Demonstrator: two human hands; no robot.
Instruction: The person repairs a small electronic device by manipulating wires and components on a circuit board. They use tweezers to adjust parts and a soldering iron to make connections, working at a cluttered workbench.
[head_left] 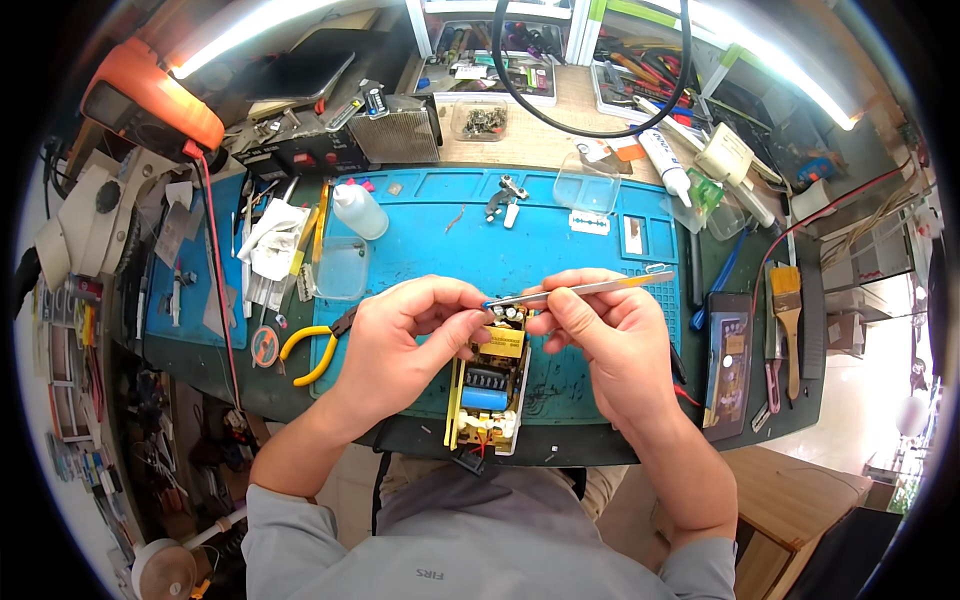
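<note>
My right hand point(618, 345) grips a pair of metal tweezers point(612, 286) between thumb and fingers, their tips pointing left. Those tips meet the fingertips of my left hand point(400, 335), which is closed in a pinch. At the meeting point shows a small blue component point(489, 304), mostly covered by the fingers. Just below both hands is a power supply circuit board point(453, 425), lying at the near edge of the bench. It carries a yellow transformer point(503, 342) and a blue capacitor point(485, 400). The board's far end is partly hidden by my fingers.
A blue work mat point(430, 240) spans the bench. Yellow-handled pliers point(305, 358) lie left of my left hand. Beyond are a squeeze bottle point(360, 212), a clear tray point(342, 268) and a razor blade point(589, 222). On the right sit a phone-like device point(728, 365) and a brush point(787, 325).
</note>
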